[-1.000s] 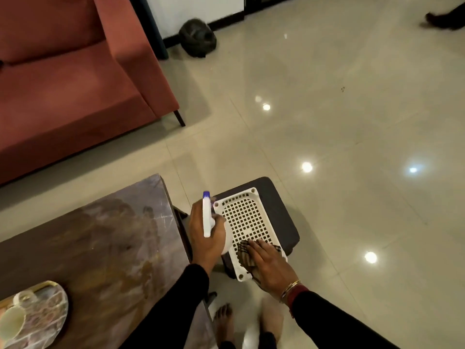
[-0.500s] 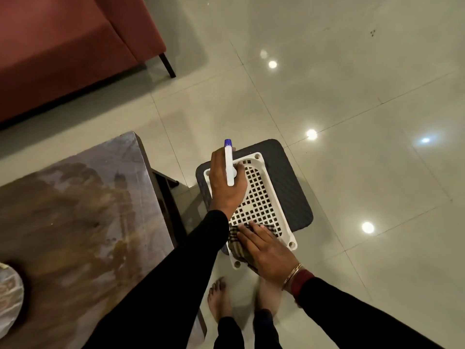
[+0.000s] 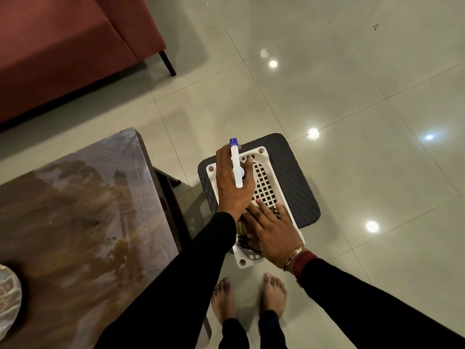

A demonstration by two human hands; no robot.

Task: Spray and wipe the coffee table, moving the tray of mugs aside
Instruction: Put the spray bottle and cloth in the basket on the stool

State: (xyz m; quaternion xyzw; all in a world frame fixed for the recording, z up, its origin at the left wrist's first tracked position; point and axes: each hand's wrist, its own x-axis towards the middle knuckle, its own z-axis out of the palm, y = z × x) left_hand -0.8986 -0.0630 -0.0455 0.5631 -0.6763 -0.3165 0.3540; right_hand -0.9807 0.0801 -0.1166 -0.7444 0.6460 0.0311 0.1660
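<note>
Your left hand [image 3: 234,182] has a closed grip around the spray bottle [image 3: 236,162], mid-frame over the white basket [image 3: 270,177]. Your right hand [image 3: 273,229] lies open, fingers flat on the checked cloth [image 3: 245,235] in that basket. The worktop [image 3: 75,210] fills the lower left.

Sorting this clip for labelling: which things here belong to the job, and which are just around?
Job: white spray bottle with blue tip in left hand; checked cloth under right hand; brown marble-look coffee table; patterned tray.
Around: white perforated plastic basket; dark stool; red sofa.
</note>
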